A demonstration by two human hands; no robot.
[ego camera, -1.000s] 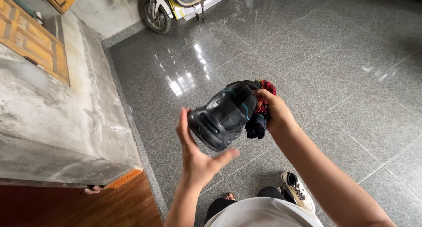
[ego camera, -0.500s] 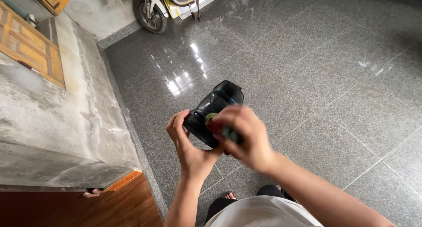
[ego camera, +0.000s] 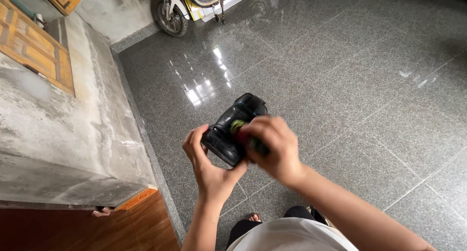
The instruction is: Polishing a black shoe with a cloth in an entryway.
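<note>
Both hands raised together in front of the body

The left hand [ego camera: 206, 158] is palm up, fingers curled upward in a cupping grip, forearm rising from below. The right hand [ego camera: 272, 146] is palm down, fingers bent and pressed close, slightly blurred, its bare forearm running in from the lower right.

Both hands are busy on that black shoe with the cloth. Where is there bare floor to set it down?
The widest bare patch is the grey tiled floor, right of and beyond the right hand and the black shoe. A narrower strip runs between the left hand and the concrete ledge. It is crowded near the parked scooter and the feet.
</note>
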